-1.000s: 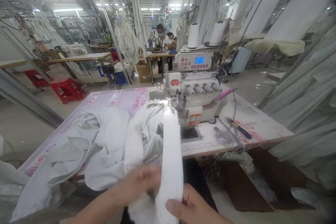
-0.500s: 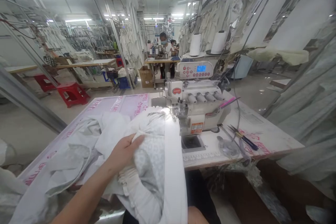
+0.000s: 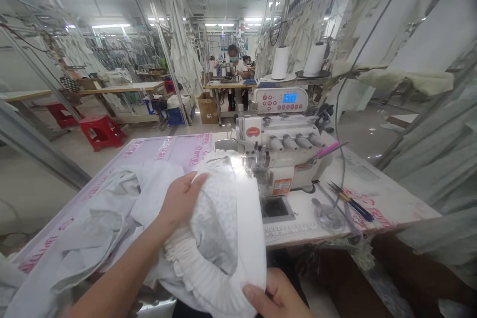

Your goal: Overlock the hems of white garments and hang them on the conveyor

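A white garment with a gathered, ruffled edge lies heaped on the sewing table, its far end under the lit presser foot of the white overlock machine. My left hand rests on the upper part of the cloth, fingers curled over a fold and pinching it. At the bottom edge my right hand grips the near rim of the garment, thumb on top.
Scissors and tweezers lie right of the machine. Two thread cones stand behind it. More white cloth spreads to the left. Red stools stand at back left, a seated person works far back, and hanging fabric is at right.
My left hand has slid up the cloth toward the machine. My right hand, nearly out of view half a second ago, is back on the near rim. The camera tilted slightly.
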Available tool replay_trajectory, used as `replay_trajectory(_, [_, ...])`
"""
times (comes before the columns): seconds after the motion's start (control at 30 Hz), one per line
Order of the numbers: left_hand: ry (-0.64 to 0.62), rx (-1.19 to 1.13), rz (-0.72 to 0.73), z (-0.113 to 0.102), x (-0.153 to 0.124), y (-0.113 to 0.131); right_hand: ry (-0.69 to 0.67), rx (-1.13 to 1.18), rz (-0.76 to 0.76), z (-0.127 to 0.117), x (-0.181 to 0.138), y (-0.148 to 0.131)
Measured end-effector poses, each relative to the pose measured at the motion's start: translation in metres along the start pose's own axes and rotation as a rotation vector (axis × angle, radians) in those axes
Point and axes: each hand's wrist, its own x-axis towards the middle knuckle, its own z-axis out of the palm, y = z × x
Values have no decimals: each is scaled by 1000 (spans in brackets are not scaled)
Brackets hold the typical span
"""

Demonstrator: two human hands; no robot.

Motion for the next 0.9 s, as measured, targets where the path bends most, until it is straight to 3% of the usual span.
replay_trajectory(0.13, [70, 66, 73, 0, 23, 3, -165, 26, -121, -12, 26, -30])
replay_trajectory(0.33, [237, 194, 230, -4, 84, 9, -149, 28, -155, -31, 73, -60])
replay_trajectory(0.4, [291, 233, 256, -4, 85, 16, -140, 48, -181, -36, 87, -62])
replay_trajectory(0.47, [336, 307, 313, -1, 65, 25, -136, 84, -183, -38, 97, -63])
replay_trajectory(0.53, [240, 370, 376, 9, 27, 30, -119, 99, -172, -39, 103, -65])
replay_trajectory(0.6, [-86, 302, 368, 23, -12, 29, -96, 82, -162, -39, 104, -67])
replay_trajectory(0.67, [-315, 146, 309, 37, -36, 21, -88, 60, -139, -40, 102, -71])
replay_trajectory(0.83, [-656, -168, 172, 43, -29, 2, -108, 61, -86, -46, 101, -75])
replay_trajectory(0.9, [-684, -128, 194, 37, -23, 3, -116, 72, -82, -49, 102, -74])
